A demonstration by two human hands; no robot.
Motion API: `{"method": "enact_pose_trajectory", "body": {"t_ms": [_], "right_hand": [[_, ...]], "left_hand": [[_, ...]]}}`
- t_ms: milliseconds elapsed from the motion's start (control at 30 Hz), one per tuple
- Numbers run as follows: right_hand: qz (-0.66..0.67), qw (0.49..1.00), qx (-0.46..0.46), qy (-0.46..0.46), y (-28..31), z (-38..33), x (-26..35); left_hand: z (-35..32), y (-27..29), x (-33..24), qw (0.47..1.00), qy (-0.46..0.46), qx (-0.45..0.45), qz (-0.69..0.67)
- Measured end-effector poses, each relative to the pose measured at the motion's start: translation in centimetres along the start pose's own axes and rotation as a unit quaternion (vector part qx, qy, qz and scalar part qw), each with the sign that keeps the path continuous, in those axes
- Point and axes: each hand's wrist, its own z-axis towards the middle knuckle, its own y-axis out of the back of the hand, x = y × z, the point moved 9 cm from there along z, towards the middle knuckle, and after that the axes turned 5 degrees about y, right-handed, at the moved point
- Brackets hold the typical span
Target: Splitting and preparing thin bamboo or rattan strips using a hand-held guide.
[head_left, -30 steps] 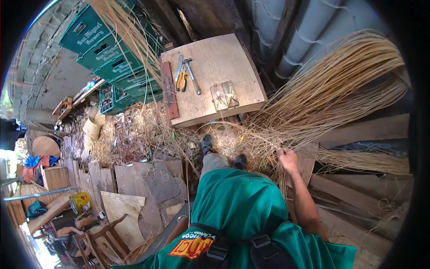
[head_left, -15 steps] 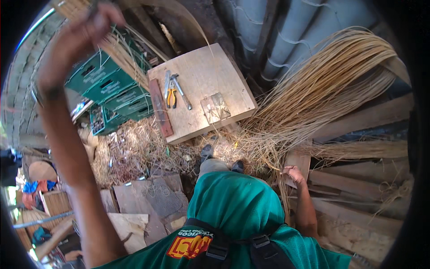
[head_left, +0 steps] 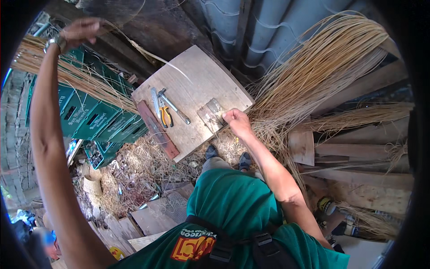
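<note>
My left hand (head_left: 80, 32), with a watch at the wrist, is raised high at the far left. Its fingers look closed around one end of a thin pale cane strip (head_left: 172, 67), whose other end hangs loose over the wooden work table. My right hand (head_left: 236, 121) is pinched at the right side of a small metal fixture (head_left: 210, 114) near the table's front edge. What its fingertips hold is too small to make out. Left of the fixture lie a hammer (head_left: 174, 106), yellow-handled pliers (head_left: 165, 115) and a knife-like blade (head_left: 155, 101).
A reddish wooden bar (head_left: 156, 130) runs along the left edge of the work table (head_left: 188, 69). Green crates (head_left: 96, 119) stand at left under a cane bundle (head_left: 76, 74). A large cane bundle (head_left: 331, 58) drapes at right before the corrugated wall. Shavings (head_left: 148, 166) litter the floor.
My right hand has come from the cane at right to the metal fixture. My left hand has swung left, and the strip now ends free above the table. The view has shifted.
</note>
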Motion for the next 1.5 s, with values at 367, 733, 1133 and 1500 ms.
{"method": "enact_pose_trajectory", "body": {"t_ms": [367, 733, 1133, 1500], "right_hand": [[0.129, 0.992, -0.01, -0.007, -4.6, 1.5, -0.9], [-0.035, 0.994, 0.064, 0.075, -9.4, -0.3, 2.5], [-0.009, 0.999, 0.037, 0.019, -2.2, -5.3, -0.4], [0.157, 0.972, 0.154, 0.085, -9.1, 0.2, 10.0]], "left_hand": [[-14.6, -24.6, 7.0, 0.874, -0.046, -0.477, -0.077], [-4.8, -47.7, -2.7, 0.847, 0.015, -0.139, -0.514], [5.9, -6.4, -0.2, 0.809, -0.156, -0.152, -0.546], [-1.4, -33.6, -7.9, 0.782, -0.084, 0.069, -0.614]]}}
